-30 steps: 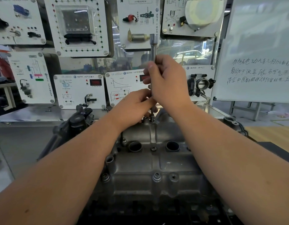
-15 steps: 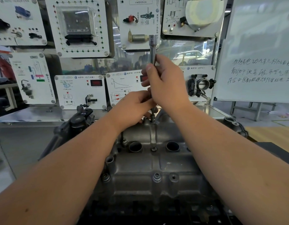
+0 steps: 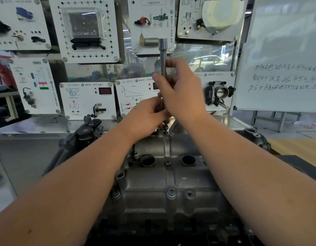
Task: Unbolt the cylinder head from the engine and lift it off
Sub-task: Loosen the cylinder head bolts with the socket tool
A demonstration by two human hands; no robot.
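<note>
- Hidden: lower end of socket extension bar (image 3: 163, 55) behind both hands; junction with bolt (image 3: 165, 129) at far edge of cylinder head (image 3: 164, 176) only partly visible below the fingers.
- Cut off: near edge of cylinder head lost in dark shadow at bottom of view; both forearms run out of frame at lower corners.
- Hard to make out: what the left fingertips actually touch, whether bar or bolt; handwriting on whiteboard (image 3: 285, 55) legible as script only.
- Right hand (image 3: 182, 91): fingers and thumb curled round the middle of the upright bar, narrow grip, socket-shaped top end standing clear above the hand.
- Left hand (image 3: 146, 116): just below and touching the right hand, fingers curled in toward the bar's lower part; appears to pinch it, contact itself concealed.
- Cylinder head: grey cast metal, centre of view, seated on the engine, directly under both forearms; two open round bores (image 3: 148, 160) side by side near the middle, one bolt head between them, further bolts along near edge (image 3: 171, 193).
- Dark black component (image 3: 86, 132) at left far corner of the head.
- Background: steel tabletop (image 3: 29, 126) carrying white training panels (image 3: 88, 99); throttle body (image 3: 218, 93) mounted on panel to the right.
</note>
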